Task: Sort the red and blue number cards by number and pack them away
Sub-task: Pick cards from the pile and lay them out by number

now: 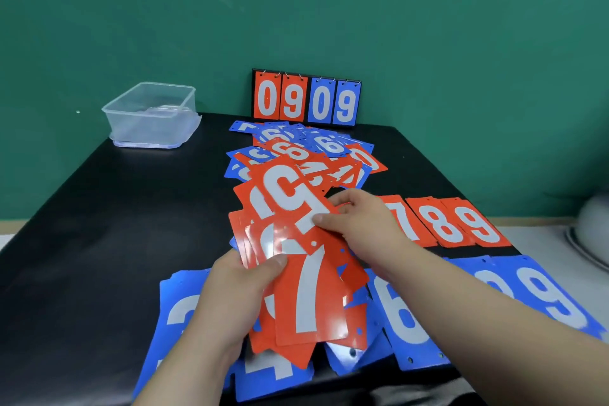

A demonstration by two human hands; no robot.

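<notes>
My left hand (237,287) grips a fan of red number cards (309,293), a red 7 on top, thumb pressed on their face. My right hand (359,217) pinches an upside-down red 5 card (290,194) at the top of that fan. Red 7, 8 and 9 cards (454,224) lie in a row to the right. Blue cards lie along the near edge: a 6 (402,316), a 9 (557,300), and others at the left (181,306). A mixed heap of red and blue cards (313,148) sits further back.
A clear plastic tub (151,115) on its lid stands at the back left of the black table (115,208). A flip scoreboard (306,99) reading 09 09 leans on the green wall. A white object (593,224) sits off the table's right side.
</notes>
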